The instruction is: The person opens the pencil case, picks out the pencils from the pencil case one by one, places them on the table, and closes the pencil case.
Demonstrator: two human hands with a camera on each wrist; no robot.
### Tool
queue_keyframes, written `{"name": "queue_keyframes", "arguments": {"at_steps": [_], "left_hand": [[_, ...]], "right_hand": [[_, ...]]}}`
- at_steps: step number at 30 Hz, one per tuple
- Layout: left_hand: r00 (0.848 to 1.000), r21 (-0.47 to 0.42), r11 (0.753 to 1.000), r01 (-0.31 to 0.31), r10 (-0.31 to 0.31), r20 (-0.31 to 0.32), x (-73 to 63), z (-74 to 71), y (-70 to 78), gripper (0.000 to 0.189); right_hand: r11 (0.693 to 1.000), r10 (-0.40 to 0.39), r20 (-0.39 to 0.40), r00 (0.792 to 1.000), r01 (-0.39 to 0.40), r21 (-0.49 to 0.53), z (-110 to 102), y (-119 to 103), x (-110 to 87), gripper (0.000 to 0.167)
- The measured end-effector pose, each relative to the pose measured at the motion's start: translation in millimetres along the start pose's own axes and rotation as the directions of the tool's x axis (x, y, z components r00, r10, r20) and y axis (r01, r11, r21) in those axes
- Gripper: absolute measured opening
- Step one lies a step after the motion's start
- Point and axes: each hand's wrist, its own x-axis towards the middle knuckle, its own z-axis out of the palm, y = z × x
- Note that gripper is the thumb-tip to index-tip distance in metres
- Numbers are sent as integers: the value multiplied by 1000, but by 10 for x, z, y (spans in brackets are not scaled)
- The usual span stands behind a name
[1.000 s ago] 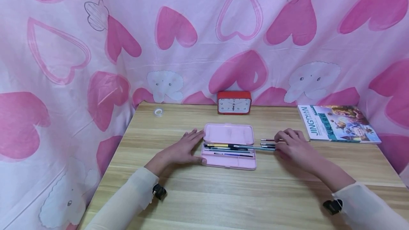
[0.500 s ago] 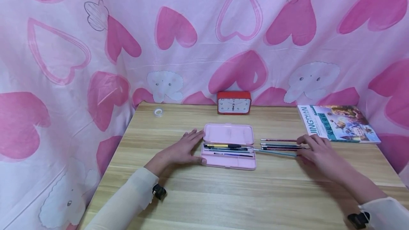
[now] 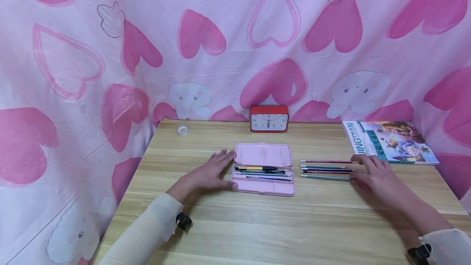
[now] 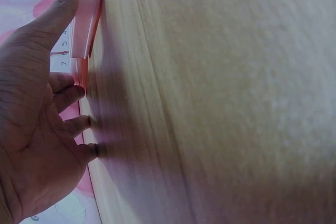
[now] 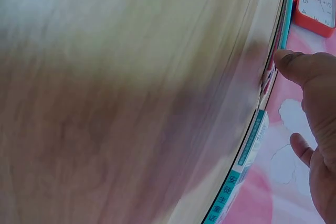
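Observation:
An open pink pencil case [image 3: 263, 186] lies mid-table with its lid folded back. Inside are a yellow and black pen [image 3: 255, 168] and several slim pens or pencils. My left hand [image 3: 206, 175] rests at the case's left side, fingers extended toward the lid and thumb [image 4: 65, 3] along the front corner. To the right of the case several pencils lie side by side, dark red [image 3: 325, 161] and teal ones among them. My right hand [image 3: 380, 179] is at their right ends, with the thumb [image 5: 291, 61] against the nearest teal pencil [image 3: 325, 177]; its index fingertip's contact is hidden.
A red alarm clock [image 3: 269, 118] stands at the table's back edge. A roll of clear tape [image 3: 182, 129] lies at the back left, and a picture book [image 3: 393, 142] at the back right. Behind the wooden table [image 3: 235, 228] hangs a pink heart-patterned curtain [image 3: 206, 68].
My right hand has moved right from beside the case, drawing the teal pencil off the case and laying it alongside the other pencils. My left hand has stayed at the case.

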Motion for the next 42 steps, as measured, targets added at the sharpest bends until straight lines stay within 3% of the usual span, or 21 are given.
{"name": "queue_keyframes", "arguments": {"at_steps": [6,16,24,31,37,42], "left_hand": [[1000,-9,1000,-4,4,-1,4,9,-2,119],[1000,-2,1000,0,0,2,12,19,-25,121],[1000,15,1000,-10,10,6,17,3,-33,121],[1000,3,1000,-20,20,15,13,-18,-24,121],[1000,-6,1000,-12,12,19,11,-20,-17,121],[1000,-8,1000,-13,14,18,9,-16,-19,121]], "right_hand": [[999,41,39,998,-40,-24,3,28,-33,38],[999,41,35,999,-39,-36,19,62,-13,37],[997,67,89,994,-64,-42,26,65,-11,35],[996,64,74,995,-59,-64,10,44,3,43],[995,94,79,992,-92,-33,-52,-61,131,41],[998,55,65,996,-54,-22,-84,-206,342,40]]}}
